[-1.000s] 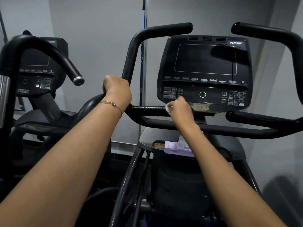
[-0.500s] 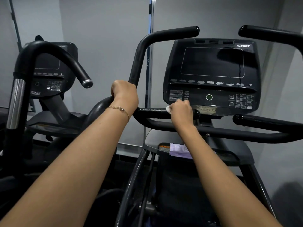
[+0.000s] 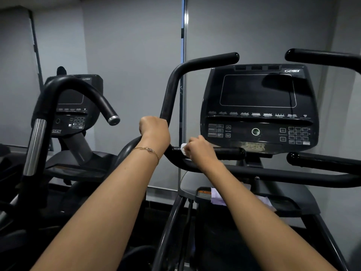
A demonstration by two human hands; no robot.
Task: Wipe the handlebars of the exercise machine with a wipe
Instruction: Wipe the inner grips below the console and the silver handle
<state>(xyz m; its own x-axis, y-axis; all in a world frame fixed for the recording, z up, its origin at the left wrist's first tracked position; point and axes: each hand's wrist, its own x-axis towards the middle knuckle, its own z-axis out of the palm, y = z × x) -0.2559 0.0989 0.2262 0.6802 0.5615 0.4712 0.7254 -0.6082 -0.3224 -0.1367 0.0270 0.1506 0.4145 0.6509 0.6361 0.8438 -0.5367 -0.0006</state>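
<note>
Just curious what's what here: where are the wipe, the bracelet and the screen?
wipe (image 3: 183, 149), head view, its visible white edge.
bracelet (image 3: 147, 149), head view, its small charm.
screen (image 3: 257, 90), head view, middle of the dark panel.

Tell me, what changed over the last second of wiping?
The right hand, holding the white wipe, slid left along the short lower handlebar, away from its tip and toward the left hand. The left hand kept gripping the upright handlebar, and the purple pack below stayed put.
</note>
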